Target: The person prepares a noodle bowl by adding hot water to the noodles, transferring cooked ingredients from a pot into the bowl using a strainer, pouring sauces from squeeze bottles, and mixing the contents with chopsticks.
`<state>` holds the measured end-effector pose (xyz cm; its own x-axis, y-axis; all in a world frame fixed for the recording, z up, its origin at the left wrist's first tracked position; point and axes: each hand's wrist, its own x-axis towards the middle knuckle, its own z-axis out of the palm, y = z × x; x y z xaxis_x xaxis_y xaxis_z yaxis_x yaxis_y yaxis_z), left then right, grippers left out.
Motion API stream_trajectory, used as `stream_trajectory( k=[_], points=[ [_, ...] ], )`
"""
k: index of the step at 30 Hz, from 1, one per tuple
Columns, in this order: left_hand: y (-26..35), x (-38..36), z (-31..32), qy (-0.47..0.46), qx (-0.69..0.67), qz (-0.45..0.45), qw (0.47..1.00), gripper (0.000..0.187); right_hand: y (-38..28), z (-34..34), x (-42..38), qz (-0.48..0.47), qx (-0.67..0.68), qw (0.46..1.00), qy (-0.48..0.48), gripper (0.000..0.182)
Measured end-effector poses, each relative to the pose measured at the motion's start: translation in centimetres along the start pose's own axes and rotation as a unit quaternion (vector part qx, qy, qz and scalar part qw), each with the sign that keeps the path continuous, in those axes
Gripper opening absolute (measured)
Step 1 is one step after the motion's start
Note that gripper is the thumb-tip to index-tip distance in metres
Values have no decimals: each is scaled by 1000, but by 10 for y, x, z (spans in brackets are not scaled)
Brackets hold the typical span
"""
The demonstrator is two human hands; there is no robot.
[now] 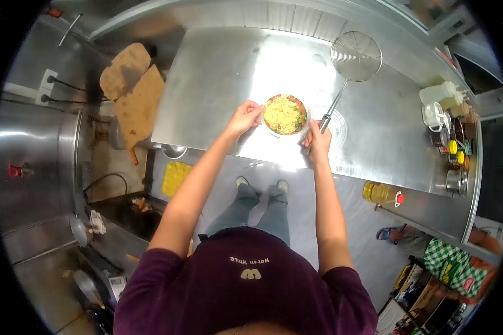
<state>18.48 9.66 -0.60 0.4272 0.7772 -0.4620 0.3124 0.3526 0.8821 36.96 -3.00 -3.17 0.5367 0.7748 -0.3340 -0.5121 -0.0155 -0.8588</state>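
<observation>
Shirt (246, 301): dark purple, nearest the head camera.
Left hand (246, 118): fingertips at the bowl (279, 135) rim; cannot tell whether pinching.
Right hand (319, 142): curled round the strainer (356, 56) handle.
Bowl: between both grips.
Risk: handle might knock the bowl if right wrist turns, being so close.
Strainer axis: slants forward-right from right grip, mesh farthest.

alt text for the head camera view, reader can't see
A person at a steel counter has their left hand at the edge of a bowl of yellow food with red and green bits; the right hand holds a wire skimmer by its handle.
</observation>
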Motion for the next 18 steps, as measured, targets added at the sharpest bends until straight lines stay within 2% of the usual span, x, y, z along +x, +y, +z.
stream_trajectory(
  k=[4,7,10,13,18],
  points=[
    [4,1,10,-4,-76,75,994,15,-13,-1,6,13,-1,998,-67,12],
    [2,-3,12,6,-88,121,989,14,-21,-6,12,26,-46,993,-105,10],
    [8,-21,20,38,-44,168,984,14,-29,-14,15,46,-62,988,-135,9],
    [16,-55,18,45,-48,159,985,13,-44,-10,1,56,-42,984,-164,10],
    [28,-101,24,94,-178,126,971,14,-78,8,-22,32,-87,974,-208,11]
  ],
)
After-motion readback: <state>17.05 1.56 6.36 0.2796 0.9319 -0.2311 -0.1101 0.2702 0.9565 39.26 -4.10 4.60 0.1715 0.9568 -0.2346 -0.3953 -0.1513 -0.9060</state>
